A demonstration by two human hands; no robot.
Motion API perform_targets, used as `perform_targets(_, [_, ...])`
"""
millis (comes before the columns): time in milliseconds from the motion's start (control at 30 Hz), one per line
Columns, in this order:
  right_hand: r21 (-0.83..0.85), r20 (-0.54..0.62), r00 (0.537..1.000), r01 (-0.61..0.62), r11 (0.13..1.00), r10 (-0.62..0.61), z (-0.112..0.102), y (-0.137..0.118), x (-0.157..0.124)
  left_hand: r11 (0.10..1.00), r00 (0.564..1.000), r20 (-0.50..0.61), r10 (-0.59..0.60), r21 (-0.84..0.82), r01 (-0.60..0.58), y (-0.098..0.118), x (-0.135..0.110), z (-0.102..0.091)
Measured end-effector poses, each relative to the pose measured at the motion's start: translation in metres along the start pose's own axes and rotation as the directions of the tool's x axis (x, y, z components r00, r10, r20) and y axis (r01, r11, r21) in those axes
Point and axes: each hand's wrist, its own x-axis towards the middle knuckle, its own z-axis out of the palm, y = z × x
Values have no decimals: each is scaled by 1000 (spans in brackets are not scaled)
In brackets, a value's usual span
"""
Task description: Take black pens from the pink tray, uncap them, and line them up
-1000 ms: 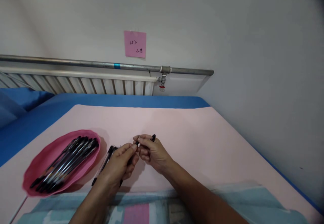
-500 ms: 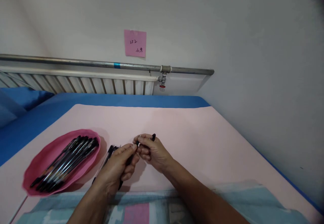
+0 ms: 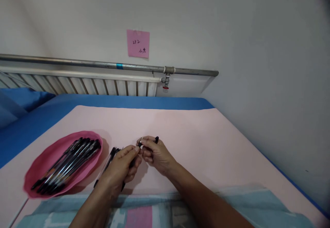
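Observation:
My left hand [image 3: 123, 162] is closed around a black pen [image 3: 123, 186], whose dark end pokes out below the fingers. Its thumb and forefinger pinch near a small dark tip [image 3: 140, 145] that meets the fingertips of my right hand [image 3: 157, 152]. The right hand is closed too, on a black pen part [image 3: 156, 139] that sticks up behind the forefinger; most of it is hidden. Just left of the left hand, several clear-barrelled pens [image 3: 105, 167] lie on the table, partly covered by the wrist.
A pink scalloped basket [image 3: 28, 181] with several black pens [image 3: 69, 166] stands at the left on the pink tabletop [image 3: 196, 145]. Blue-patterned cloth [image 3: 244, 204] lies along the near edge. Behind the table are a radiator [image 3: 98, 85], a metal pipe [image 3: 90, 63] and a wall.
Both hands stay almost in place, fingertips still together. A shiny bit between the right fingertips shows slightly more now. The basket and loose pens have not moved.

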Motion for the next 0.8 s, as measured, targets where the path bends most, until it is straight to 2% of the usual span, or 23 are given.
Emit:
perform_targets(200, [-28, -86, 996, 20, 999, -22, 4, 1, -1, 995, 996, -60, 64, 85, -59, -2, 2, 3])
perform_targets(367, [-22, -54, 998, 19, 1000, -20, 3, 0, -1, 998, 999, -35, 12, 57, -10, -1, 3, 2])
perform_targets(467, [10, -40, 997, 61, 998, -61, -2, -1, 2, 998, 1000, -5, -12, 56, 12, 0, 1, 0])
perform_targets(600, [78, -96, 988, 128, 989, -120, -9, -6, 6, 997, 998, 25, -51, 66, 49, -1, -1, -1])
perform_targets(800, [42, -165, 968, 197, 979, -188, -9, -5, 7, 997, 999, 21, -49, 67, 47, -1, 0, 0])
